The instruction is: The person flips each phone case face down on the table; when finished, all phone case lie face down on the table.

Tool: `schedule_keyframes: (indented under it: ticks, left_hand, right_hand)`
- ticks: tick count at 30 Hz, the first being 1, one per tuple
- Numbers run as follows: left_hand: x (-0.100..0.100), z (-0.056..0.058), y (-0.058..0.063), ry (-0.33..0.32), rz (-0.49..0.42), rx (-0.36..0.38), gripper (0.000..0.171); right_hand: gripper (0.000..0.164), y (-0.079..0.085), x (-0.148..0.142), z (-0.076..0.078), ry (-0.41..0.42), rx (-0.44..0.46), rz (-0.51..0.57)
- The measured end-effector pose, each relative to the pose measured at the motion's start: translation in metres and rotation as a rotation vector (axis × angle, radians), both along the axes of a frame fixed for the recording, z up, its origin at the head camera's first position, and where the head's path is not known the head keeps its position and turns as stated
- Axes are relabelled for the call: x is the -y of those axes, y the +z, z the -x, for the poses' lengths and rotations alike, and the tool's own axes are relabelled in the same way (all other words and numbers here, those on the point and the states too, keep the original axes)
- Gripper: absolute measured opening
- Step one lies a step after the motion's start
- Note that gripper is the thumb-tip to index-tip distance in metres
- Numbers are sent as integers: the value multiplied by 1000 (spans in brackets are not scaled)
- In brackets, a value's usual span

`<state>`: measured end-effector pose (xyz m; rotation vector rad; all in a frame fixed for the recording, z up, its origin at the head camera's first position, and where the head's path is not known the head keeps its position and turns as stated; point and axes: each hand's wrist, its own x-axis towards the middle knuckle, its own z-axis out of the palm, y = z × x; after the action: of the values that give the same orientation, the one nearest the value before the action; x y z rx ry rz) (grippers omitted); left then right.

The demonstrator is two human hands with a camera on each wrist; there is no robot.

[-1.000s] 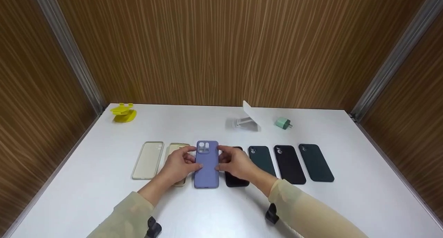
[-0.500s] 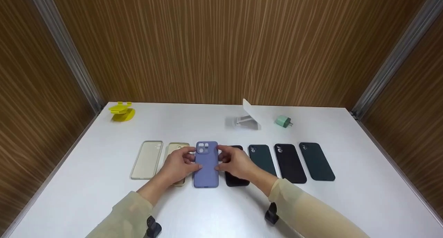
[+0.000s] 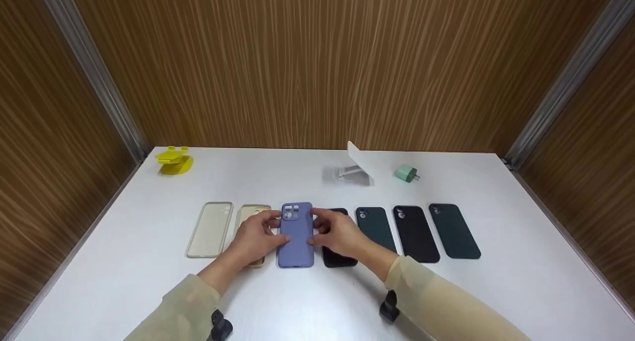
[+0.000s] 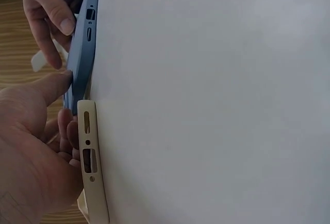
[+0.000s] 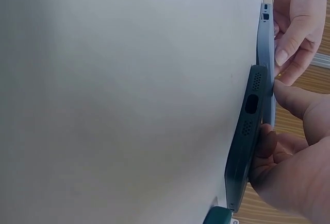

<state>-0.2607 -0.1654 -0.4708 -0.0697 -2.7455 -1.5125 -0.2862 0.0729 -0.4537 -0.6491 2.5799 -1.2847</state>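
Observation:
A purple phone case (image 3: 296, 246) with camera cutouts at its top lies back side up in the middle of a row of phone cases. My left hand (image 3: 255, 237) holds its left edge, thumb on the back and fingers at the side. On the opposite edge, my right hand (image 3: 342, 232) grips it the same way. Under my left hand is a beige case (image 4: 93, 193), partly hidden. A dark case (image 5: 242, 147) lies beneath my right hand, also partly covered. In the left wrist view, the purple case (image 4: 82, 54) shows its port cutouts.
A translucent pale case (image 3: 211, 230) lies at the row's left end. To the right are a dark green case (image 3: 375, 227), a black case (image 3: 416, 234) and another dark green case (image 3: 455, 232). Behind stand a yellow phone stand (image 3: 174, 161), a white stand (image 3: 358, 165) and a green charger plug (image 3: 407, 173).
Both hands keep their hold on the purple case. Its lower edge appears slightly higher in the head view, which has itself shifted a little. The other cases stay in their row.

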Motion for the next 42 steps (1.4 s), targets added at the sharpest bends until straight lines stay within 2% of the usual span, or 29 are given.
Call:
schedule_keyframes:
  ticks: [7, 14, 19, 23, 33, 39, 42]
  left_hand:
    - [1, -1, 4, 9, -2, 7, 62]
    - [5, -2, 24, 17, -86, 14, 55]
    - [21, -4, 39, 29, -103, -15, 52]
    - [40, -4, 44, 54, -63, -10, 52]
    - [81, -1, 36, 74, 33, 47, 54]
    - [93, -2, 26, 69, 43, 103, 57]
    - [97, -4, 22, 45, 59, 112, 55]
  right_hand:
    - [71, 2, 3, 1, 3, -13, -9]
    - [67, 6, 4, 3, -35, -6, 41]
    - [63, 14, 8, 4, -63, 14, 111]
    - [61, 22, 19, 3, -50, 42, 135]
    - [57, 21, 63, 1, -5, 30, 129]
    - [59, 10, 85, 2, 24, -11, 52]
    - [60, 5, 89, 3, 59, -45, 6]
